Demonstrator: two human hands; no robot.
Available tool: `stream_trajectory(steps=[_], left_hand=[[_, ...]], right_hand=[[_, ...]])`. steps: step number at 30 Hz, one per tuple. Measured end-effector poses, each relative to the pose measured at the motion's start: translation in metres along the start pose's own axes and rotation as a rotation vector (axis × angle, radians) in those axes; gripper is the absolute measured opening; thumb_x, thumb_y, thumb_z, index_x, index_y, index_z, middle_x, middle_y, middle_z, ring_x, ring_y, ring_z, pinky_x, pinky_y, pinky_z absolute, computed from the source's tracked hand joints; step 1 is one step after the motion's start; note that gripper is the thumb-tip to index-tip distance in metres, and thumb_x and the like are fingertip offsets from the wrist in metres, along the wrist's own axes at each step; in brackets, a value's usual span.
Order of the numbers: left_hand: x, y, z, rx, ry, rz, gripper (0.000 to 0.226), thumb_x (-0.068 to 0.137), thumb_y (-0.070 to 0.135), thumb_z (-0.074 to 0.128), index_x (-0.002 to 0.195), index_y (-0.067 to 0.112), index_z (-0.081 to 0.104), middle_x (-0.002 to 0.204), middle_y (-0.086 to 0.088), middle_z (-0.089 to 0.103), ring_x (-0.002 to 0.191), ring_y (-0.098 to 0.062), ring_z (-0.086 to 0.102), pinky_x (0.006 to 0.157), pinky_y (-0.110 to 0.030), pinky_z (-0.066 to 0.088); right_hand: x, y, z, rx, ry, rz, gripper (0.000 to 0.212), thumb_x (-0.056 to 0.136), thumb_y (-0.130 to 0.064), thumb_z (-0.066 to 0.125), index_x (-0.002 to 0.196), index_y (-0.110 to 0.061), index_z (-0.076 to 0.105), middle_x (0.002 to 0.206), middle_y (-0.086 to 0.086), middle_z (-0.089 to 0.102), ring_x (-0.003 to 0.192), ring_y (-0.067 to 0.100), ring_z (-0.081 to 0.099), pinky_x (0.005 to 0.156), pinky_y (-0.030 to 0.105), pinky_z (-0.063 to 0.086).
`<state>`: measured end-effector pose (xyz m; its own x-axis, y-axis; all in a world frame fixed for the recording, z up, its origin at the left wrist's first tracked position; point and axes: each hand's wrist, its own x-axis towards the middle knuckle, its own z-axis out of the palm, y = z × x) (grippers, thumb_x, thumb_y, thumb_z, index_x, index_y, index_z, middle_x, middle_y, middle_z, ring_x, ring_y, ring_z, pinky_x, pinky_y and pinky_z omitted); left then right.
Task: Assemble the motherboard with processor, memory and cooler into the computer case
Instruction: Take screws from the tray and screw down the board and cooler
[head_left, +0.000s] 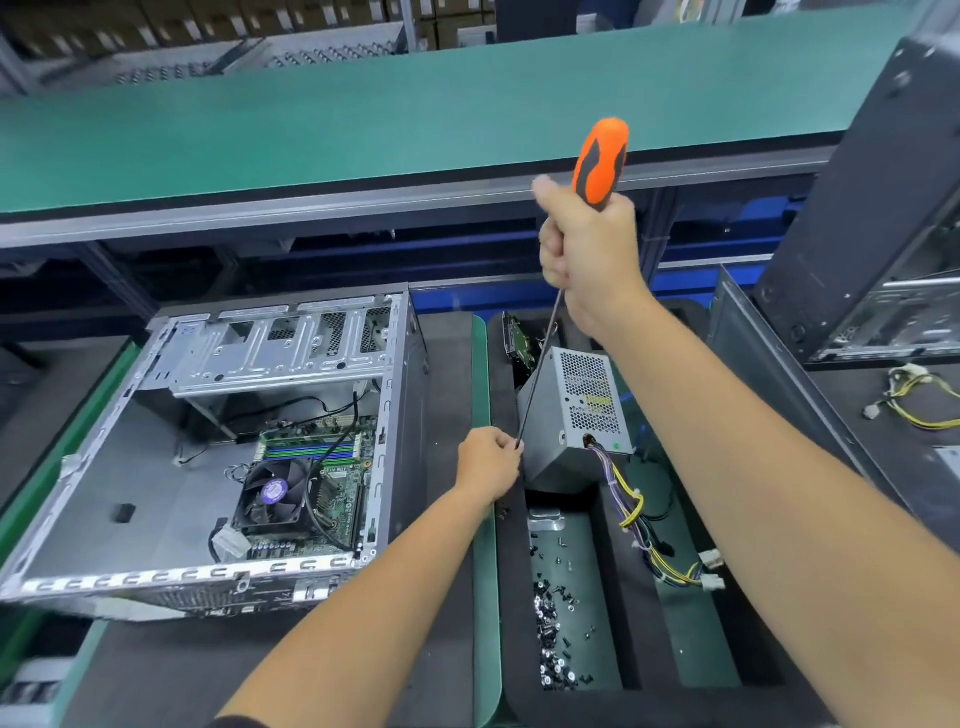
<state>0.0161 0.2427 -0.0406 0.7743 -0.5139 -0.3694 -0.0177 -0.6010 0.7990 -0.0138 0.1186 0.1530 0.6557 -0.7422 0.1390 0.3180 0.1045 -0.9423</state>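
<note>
Both forearms bare to the elbow; left hand (488, 462) and right hand (592, 249) ungloved; dark sleeve edge (234, 721) at bottom.

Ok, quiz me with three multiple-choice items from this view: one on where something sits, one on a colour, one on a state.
1. Where is the motherboard?
A. inside the open computer case
B. on the green shelf
C. in the screw tray

2. What colour is the screwdriver handle?
A. blue and white
B. orange and grey
C. all black

3. What is the left hand doing?
A. lying flat on the case
B. pinching at the screwdriver's tip
C. holding the power supply's cables

Answers: 1 A, the board with its cooler fan lies in the case. 2 B, orange with grey inlay above the right hand. 3 B, its fingers close at the shaft's lower end, beside the power supply.
</note>
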Motion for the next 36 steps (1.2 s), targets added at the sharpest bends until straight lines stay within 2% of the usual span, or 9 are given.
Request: stream_trajectory(steps=[3,9,16,19,23,28,33,36], left_hand=[[0.000,0.019,-0.006,-0.231,0.012,-0.017,0.023,0.091,0.007,0.054,0.069,0.010,0.060,0.066,-0.002,0.060,0.052,-0.010,0.054,0.054,-0.021,0.048],[0.002,0.053,-0.034,-0.588,0.011,0.038,0.024,0.092,-0.006,0.048,0.079,0.006,0.064,0.075,-0.007,0.062,0.063,-0.012,0.060,0.058,-0.016,0.051],[-0.005,0.054,-0.086,-0.616,0.056,0.088,0.027,0.096,-0.007,0.041,0.084,0.005,0.063,0.078,-0.009,0.063,0.066,-0.010,0.061,0.061,-0.014,0.052],[-0.009,0.048,-0.111,-0.645,0.043,0.112,0.022,0.097,-0.004,0.043,0.094,0.001,0.064,0.082,-0.009,0.064,0.069,-0.011,0.062,0.066,-0.018,0.054],[-0.011,0.040,-0.144,-0.624,0.036,0.179,0.019,0.095,-0.005,0.047,0.092,0.001,0.066,0.081,-0.010,0.065,0.068,-0.012,0.062,0.065,-0.019,0.054],[-0.007,0.019,-0.204,-0.664,-0.015,0.223,0.018,0.093,-0.004,0.052,0.087,0.003,0.068,0.076,-0.008,0.068,0.065,-0.013,0.064,0.065,-0.020,0.054],[-0.007,-0.019,-0.266,-0.653,-0.083,0.256,0.018,0.094,-0.006,0.048,0.094,-0.001,0.065,0.076,-0.009,0.065,0.065,-0.013,0.061,0.066,-0.020,0.054],[-0.006,-0.045,-0.303,-0.650,-0.124,0.267,0.019,0.095,-0.006,0.047,0.091,0.001,0.064,0.076,-0.008,0.065,0.068,-0.014,0.061,0.066,-0.019,0.054]], right_hand=[[0.010,-0.022,0.002,0.084,0.078,-0.046,0.041,0.091,-0.018,0.062,0.067,-0.022,0.029,0.056,0.005,0.024,0.043,0.015,0.016,0.040,0.020,0.016],[0.024,-0.053,0.008,0.191,0.145,-0.111,0.039,0.092,-0.020,0.061,0.070,-0.020,0.029,0.056,0.002,0.025,0.046,0.014,0.018,0.041,0.023,0.016],[0.026,-0.064,0.025,0.306,0.179,-0.112,0.036,0.093,-0.023,0.061,0.070,-0.018,0.034,0.050,-0.001,0.030,0.041,0.012,0.022,0.039,0.020,0.019],[0.021,-0.063,0.035,0.346,0.203,-0.103,0.034,0.093,-0.023,0.061,0.072,-0.018,0.035,0.050,-0.001,0.031,0.040,0.012,0.022,0.039,0.020,0.018],[0.016,-0.065,0.058,0.377,0.249,-0.089,0.033,0.094,-0.022,0.060,0.073,-0.018,0.035,0.052,-0.001,0.028,0.042,0.011,0.020,0.040,0.022,0.016],[0.002,-0.061,0.107,0.402,0.274,-0.102,0.034,0.094,-0.022,0.060,0.073,-0.018,0.034,0.052,-0.002,0.026,0.041,0.011,0.019,0.040,0.022,0.016],[-0.017,-0.044,0.176,0.409,0.315,-0.112,0.035,0.093,-0.023,0.061,0.073,-0.018,0.033,0.051,-0.003,0.027,0.041,0.011,0.020,0.039,0.021,0.017],[-0.028,-0.031,0.217,0.396,0.308,-0.111,0.032,0.093,-0.024,0.062,0.076,-0.017,0.036,0.050,-0.003,0.028,0.040,0.011,0.021,0.039,0.021,0.017]])
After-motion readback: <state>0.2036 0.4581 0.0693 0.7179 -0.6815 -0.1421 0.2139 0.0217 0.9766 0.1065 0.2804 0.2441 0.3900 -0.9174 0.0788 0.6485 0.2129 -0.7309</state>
